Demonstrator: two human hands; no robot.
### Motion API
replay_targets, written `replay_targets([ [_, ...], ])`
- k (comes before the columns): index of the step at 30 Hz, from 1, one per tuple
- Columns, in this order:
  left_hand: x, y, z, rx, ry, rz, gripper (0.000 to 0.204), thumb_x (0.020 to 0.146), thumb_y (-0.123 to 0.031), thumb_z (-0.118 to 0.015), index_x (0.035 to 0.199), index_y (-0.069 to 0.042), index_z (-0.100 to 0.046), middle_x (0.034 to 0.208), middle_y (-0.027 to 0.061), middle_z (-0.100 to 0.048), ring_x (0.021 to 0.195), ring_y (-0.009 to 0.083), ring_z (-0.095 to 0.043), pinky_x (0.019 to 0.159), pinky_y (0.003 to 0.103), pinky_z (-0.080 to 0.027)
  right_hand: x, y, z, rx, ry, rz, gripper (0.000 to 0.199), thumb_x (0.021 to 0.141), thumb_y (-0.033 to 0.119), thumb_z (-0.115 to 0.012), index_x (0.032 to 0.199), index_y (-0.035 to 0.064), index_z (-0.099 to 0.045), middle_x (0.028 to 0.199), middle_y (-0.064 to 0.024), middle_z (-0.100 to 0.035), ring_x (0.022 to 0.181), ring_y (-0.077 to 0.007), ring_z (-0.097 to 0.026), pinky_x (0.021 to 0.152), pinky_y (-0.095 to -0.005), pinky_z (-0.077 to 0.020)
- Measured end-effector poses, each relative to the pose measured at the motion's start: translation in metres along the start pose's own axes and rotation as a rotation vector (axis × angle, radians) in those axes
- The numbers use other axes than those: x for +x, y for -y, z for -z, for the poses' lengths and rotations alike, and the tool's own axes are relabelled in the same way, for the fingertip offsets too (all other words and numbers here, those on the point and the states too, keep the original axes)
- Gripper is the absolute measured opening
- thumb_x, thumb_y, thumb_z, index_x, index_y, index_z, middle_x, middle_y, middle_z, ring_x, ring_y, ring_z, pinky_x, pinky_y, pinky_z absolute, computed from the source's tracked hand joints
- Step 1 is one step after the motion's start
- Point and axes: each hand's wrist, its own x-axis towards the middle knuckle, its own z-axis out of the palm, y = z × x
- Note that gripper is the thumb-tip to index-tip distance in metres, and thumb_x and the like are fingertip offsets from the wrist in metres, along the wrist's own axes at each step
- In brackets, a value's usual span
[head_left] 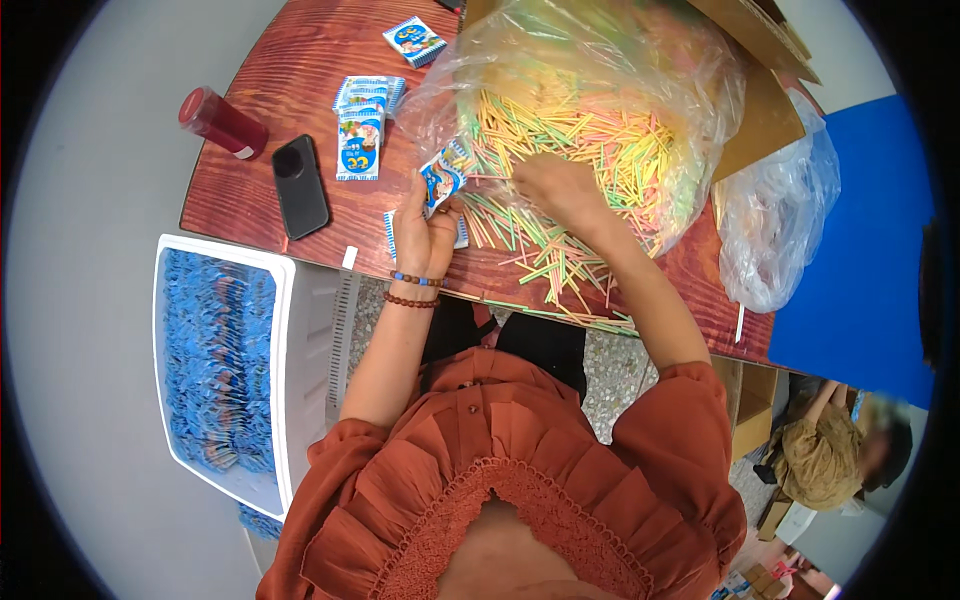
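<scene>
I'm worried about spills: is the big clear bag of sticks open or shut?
Open: coloured sticks spill from the clear bag onto the reddish table.

The left hand [428, 237] hides part of a packet [391, 232] from me; toward one o'clock, the carton [763, 125] runs out of sight.

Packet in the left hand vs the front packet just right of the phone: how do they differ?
Support: the left hand grips the held packet; the front packet lies on the table.
Pose: the held packet slants up to the right; the front packet runs nearly straight up the view.
Cover: fingers partly hide the held packet, not the front packet.
Shared: blue-and-white printed wrappers.
</scene>
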Motion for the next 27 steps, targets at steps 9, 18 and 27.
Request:
replay_targets([
  [9,-0.011,-0.009,-0.018,0.119,-0.006,-0.090,0.028,0.097,-0.028,-0.054,0.103,-0.001,-0.060,0.098,0.0070,-0.065,0.087,0.0172,-0.062,0.074,0.032,-0.051,0.047,0.049,0.074,-0.020,-0.029,0.067,0.010,0.085,0.014,-0.063,0.091,0.0069,-0.065,0.083,-0.0076,-0.059,0.073,-0.0271,-0.062,0.061,-0.0355,-0.0476],
  [18,-0.003,-0.022,0.008,-0.116,0.072,-0.008,0.031,0.096,-0.029,-0.056,0.114,-0.004,-0.058,0.111,0.0072,-0.064,0.103,0.0192,-0.061,0.092,0.037,-0.049,0.092,0.081,0.057,0.281,-0.106,0.145,0.018,0.087,0.017,-0.060,0.102,0.0065,-0.064,0.090,-0.0091,-0.064,0.077,-0.0308,-0.063,0.065,-0.0393,-0.0504],
  [27,-0.009,-0.043,-0.001,-0.251,0.173,-0.070,0.032,0.096,-0.027,-0.057,0.118,-0.004,-0.055,0.117,0.0081,-0.062,0.108,0.0205,-0.059,0.097,0.040,-0.047,0.099,0.101,0.011,0.284,0.068,-0.119,0.027,0.086,0.021,-0.066,0.105,0.0022,-0.065,0.089,-0.0082,-0.070,0.073,-0.0175,-0.064,0.064,-0.0326,-0.0482],
])
